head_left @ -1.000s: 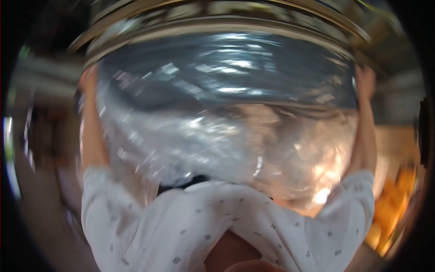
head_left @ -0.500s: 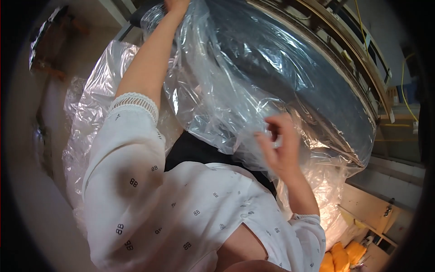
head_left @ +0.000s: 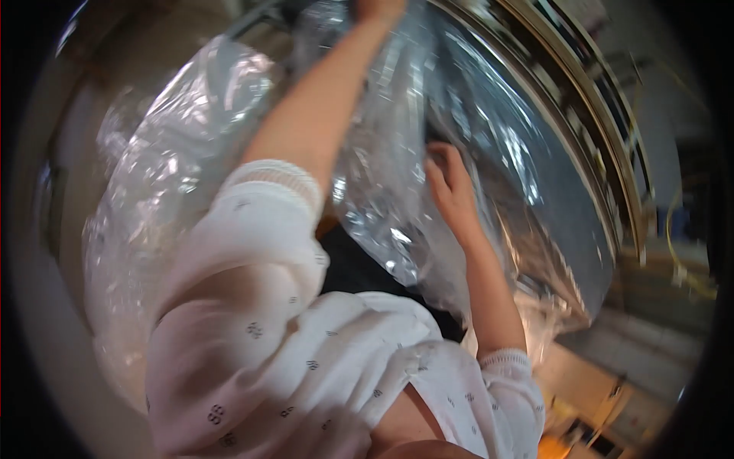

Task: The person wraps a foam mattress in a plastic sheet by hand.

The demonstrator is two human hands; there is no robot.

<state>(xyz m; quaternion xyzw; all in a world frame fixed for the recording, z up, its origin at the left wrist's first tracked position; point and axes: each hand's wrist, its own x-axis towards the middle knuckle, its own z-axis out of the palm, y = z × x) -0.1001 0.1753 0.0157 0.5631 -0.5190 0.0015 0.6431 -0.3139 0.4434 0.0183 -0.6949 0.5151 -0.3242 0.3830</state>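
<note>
A large sheet of clear plastic film (head_left: 397, 153) hangs in crumpled folds in front of me, over a smooth dark surface (head_left: 501, 107). My left arm stretches up across it. At the upper edge my left hand (head_left: 380, 11) lies over the film's top end; its fingers are cut off, so its grip cannot be made out. My right hand (head_left: 451, 183) is in the middle, at the folds of the film. Its fingers are bent, with the thumb apart from them, and I see nothing held between them. The picture is blurred by motion.
More crinkled clear film (head_left: 176, 145) hangs down on the left. A long wooden frame edge (head_left: 604, 115) curves along the upper right. Beyond it a yellow cord (head_left: 671, 237) dangles. Something orange (head_left: 556, 445) lies at the lower right, near a pale wooden board (head_left: 577, 363).
My right hand has moved up and slightly left along the film. The whole view has shifted, and my left hand appears farther right, still at the top edge.
</note>
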